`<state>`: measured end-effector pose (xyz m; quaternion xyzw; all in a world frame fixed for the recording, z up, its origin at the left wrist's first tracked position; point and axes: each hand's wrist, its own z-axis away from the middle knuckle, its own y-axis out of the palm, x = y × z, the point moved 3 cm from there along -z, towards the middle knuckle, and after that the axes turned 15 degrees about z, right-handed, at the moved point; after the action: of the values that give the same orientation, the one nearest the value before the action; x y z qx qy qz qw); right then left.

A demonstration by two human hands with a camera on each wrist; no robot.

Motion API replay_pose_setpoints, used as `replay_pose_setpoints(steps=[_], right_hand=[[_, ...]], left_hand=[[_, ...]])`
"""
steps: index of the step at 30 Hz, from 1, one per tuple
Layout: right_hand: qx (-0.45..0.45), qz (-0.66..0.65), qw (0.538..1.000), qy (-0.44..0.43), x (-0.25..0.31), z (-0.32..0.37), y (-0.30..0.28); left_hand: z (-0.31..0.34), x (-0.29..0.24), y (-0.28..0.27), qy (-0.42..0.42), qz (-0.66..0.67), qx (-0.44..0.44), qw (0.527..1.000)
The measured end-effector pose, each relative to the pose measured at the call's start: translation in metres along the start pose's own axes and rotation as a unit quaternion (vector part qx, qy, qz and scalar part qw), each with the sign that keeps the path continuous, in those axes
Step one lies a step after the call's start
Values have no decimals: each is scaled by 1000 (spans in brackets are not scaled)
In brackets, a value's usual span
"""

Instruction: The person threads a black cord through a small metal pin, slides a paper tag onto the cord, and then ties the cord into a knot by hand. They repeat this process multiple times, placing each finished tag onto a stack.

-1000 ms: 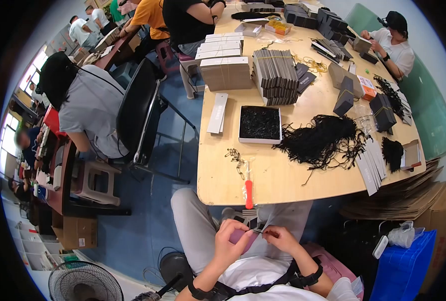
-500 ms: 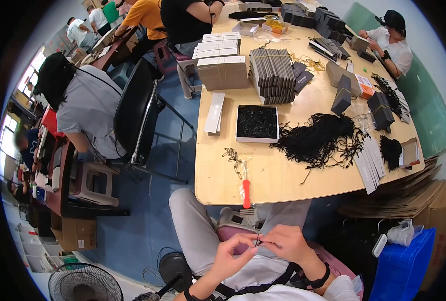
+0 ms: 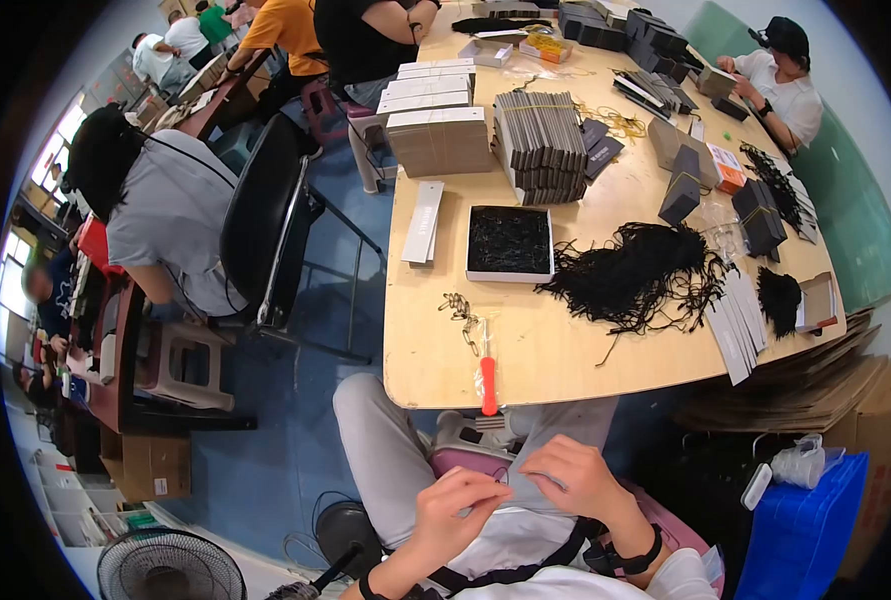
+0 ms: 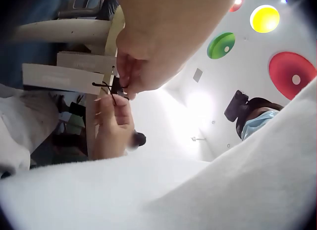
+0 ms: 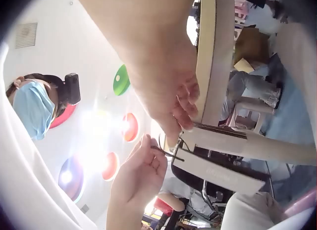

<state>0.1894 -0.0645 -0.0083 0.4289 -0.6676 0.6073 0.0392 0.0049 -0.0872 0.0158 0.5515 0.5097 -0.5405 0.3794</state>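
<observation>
Over the lap, my left hand (image 3: 455,508) pinches a thin black cord (image 5: 166,152) between thumb and fingertips. My right hand (image 3: 573,482) is just beside it, fingers bent and fingertips pinched at the same cord, with a small gap between the two hands in the head view. A pale tag (image 5: 218,171) with faint lettering hangs by the hands, the cord at its near end. The left wrist view shows this tag (image 4: 62,77) from the other side, with a second pale card (image 4: 84,61) behind it.
On the table (image 3: 585,370) lie a red-handled tool (image 3: 488,385), a small chain (image 3: 455,308), a box of black pieces (image 3: 510,243), a heap of black cords (image 3: 635,275) and fanned pale tags (image 3: 735,335). Bundled tag stacks (image 3: 435,140) stand behind. A fan (image 3: 170,565) is at lower left.
My right hand came in close against the left, then drew back a little to the right. The left hand shifted slightly down and left. A thin cord loop now shows at the left fingertips.
</observation>
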Motion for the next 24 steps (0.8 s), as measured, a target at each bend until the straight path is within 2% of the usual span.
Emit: replay_pose_setpoints(steps=[1,3,4,6,10,12,13,15,16,17,18,24], right_hand=[[1,0,1000,1,1,0,0],[-2,-193,981,2,8,-6,2],[-1,-194,981,2,10,-6,6],[76,-255,963,-33,11,0,22],[80,-300,948,-69,7,19,44],[177,-409,888,110,5,26,48],[178,-409,888,111,7,28,48],[76,-473,867,134,9,29,45],[76,-473,867,134,8,28,42],[71,-398,911,79,7,24,35],[65,-318,946,24,7,21,29],[107,-273,953,71,5,23,34]], left_hand=[[-2,-4,0,-1,1,0,1000],[-5,-18,4,29,10,69,997],[-7,-21,4,28,11,69,997],[-11,-28,4,66,39,93,993],[-21,-27,-3,26,67,51,996],[-25,-22,-4,17,84,31,996],[-27,-19,-5,7,101,12,995],[-30,-18,-5,-4,103,8,995],[-30,-13,-5,-38,129,-5,991],[-30,-7,-4,-73,156,-18,985],[-31,-5,-4,-73,156,-18,985],[-30,3,-7,-42,152,-7,987]])
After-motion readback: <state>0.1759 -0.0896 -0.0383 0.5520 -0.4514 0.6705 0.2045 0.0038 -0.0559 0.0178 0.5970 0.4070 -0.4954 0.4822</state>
